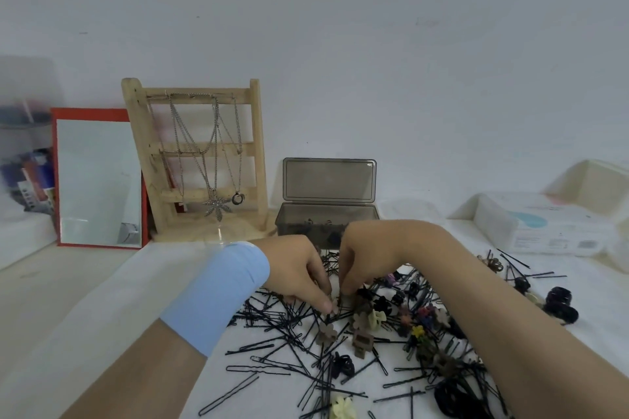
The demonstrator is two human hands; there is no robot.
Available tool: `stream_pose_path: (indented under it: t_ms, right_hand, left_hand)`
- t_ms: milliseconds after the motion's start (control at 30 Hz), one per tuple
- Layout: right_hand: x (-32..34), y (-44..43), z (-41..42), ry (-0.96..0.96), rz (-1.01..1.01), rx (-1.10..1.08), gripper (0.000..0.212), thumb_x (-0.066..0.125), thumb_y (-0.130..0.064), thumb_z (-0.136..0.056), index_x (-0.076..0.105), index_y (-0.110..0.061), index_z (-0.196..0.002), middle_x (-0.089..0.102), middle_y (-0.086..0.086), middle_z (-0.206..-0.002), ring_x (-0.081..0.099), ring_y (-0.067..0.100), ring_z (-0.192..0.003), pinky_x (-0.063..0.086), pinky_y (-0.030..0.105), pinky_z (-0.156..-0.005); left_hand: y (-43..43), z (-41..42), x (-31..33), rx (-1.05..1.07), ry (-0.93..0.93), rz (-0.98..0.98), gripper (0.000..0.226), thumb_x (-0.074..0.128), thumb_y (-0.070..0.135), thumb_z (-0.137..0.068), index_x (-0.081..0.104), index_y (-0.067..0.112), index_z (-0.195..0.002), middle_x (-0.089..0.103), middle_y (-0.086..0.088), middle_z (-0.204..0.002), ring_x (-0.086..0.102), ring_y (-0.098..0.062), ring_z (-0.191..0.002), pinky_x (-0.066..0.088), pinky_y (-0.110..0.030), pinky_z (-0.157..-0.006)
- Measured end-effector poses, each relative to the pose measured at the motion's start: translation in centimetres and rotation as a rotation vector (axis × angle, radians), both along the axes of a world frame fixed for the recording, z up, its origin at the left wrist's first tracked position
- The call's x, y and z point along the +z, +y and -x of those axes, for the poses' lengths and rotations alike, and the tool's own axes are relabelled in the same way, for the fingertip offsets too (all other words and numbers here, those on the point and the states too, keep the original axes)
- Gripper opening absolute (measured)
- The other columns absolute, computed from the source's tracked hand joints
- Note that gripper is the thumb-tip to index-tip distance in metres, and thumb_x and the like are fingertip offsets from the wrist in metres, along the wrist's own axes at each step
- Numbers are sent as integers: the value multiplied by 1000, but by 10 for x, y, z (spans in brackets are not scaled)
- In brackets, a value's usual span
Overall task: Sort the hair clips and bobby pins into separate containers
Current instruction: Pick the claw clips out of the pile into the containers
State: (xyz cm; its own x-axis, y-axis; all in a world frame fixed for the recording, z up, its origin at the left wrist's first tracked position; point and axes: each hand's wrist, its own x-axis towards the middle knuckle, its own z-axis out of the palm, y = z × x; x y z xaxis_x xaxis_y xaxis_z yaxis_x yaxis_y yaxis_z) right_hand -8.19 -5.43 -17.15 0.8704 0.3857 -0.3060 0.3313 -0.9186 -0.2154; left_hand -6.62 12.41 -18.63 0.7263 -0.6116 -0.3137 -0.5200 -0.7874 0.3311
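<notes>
At surface centre, mixed pile of bobby pins (272, 347) and hair clips (369, 318) mostly unsorted, smoky box (326, 224) at back edge holds few; left hand (299, 269) and right hand (360, 255) pinch into pile, held item unclear.

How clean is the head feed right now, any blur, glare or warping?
Head view: lighting soft and even, shadows faint; the pile of pins and both hands, left and right, are sharp; the far-left edge is smeared; wide-angle warp bends the rack; the mirror reflects pale wall, no harsh glare.
</notes>
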Motion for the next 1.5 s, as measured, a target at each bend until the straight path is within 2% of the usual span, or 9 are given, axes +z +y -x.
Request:
stream_pose_path:
  t_ms: [233, 533, 667, 867, 967, 1100, 1200, 1333, 1500]
  right_hand:
    - [13, -27, -5, -49, -261, -81, 12, 71, -28, -89, 80, -21, -90, 75, -6, -76, 69, 7, -66, 48, 18, -55]
    - [-15, -37, -40, -595, -484, -380, 14, 68, -19, -92, 75, -17, -104, 69, -2, -98, 63, 16, -94, 43, 20, -79]
    - [-21, -41, -40, -490, -493, -321, 42, 72, -17, -90, 65, -19, -131, 67, -1, -124, 58, 10, -99, 43, 20, -90]
    - [9, -44, -24, -384, -386, -150, 8, 74, -17, -84, 76, -24, -87, 70, -12, -77, 67, 13, -77, 48, 16, -66]
    - [19, -32, -10, -95, -258, 11, 15, 78, -19, -83, 79, -26, -96, 76, -5, -82, 73, 18, -75, 58, 26, -73]
    - [14, -13, -1, 192, -4, 111, 31, 82, -31, -79, 76, -34, -110, 71, -24, -82, 69, -3, -77, 55, 26, -80]
    - [7, -8, 1, 180, 80, 68, 30, 84, -35, -76, 76, -39, -105, 67, -28, -78, 62, -10, -70, 51, 20, -70]
    - [6, -11, 1, 143, 59, 20, 27, 83, -40, -75, 77, -37, -101, 74, -17, -99, 67, 7, -95, 54, 29, -89]
    - [9, -23, -3, 110, -129, -62, 25, 79, -15, -80, 70, -21, -103, 74, -13, -77, 70, 4, -66, 55, 32, -75]
  left_hand:
    - [-6, -1, -8, -42, -95, 46, 23, 77, 48, -80, 76, 38, -100, 67, 22, -100, 59, 0, -94, 49, -25, -86]
    - [-7, -40, 13, 256, -393, 420, 28, 67, 21, -93, 66, 31, -118, 64, 12, -120, 59, -12, -111, 47, -31, -101]
    - [-25, -52, 11, 226, -439, 332, 40, 65, 15, -94, 61, 26, -132, 60, 5, -132, 57, -16, -119, 41, -26, -101]
    - [-21, -33, 12, 149, -432, 311, 24, 66, 25, -93, 68, 33, -116, 64, 14, -112, 62, -8, -99, 51, -30, -92]
    - [-5, -15, 18, 84, -243, 251, 5, 69, 33, -91, 72, 34, -94, 71, 15, -86, 67, -7, -83, 53, -24, -77]
    - [5, 8, 22, -43, 31, 99, 17, 73, 47, -84, 76, 35, -95, 75, 11, -88, 70, -10, -83, 55, -28, -86]
    - [-3, 21, 16, -107, 125, 29, 28, 80, 50, -76, 77, 36, -100, 74, 20, -88, 68, -3, -88, 52, -24, -89]
    - [-12, 18, 4, -143, 82, -62, 29, 84, 48, -72, 77, 37, -98, 71, 25, -88, 63, 3, -87, 46, -17, -81]
    - [-3, 11, 3, -124, 46, -13, 22, 82, 41, -77, 77, 30, -96, 75, 13, -87, 66, 2, -78, 47, -15, -73]
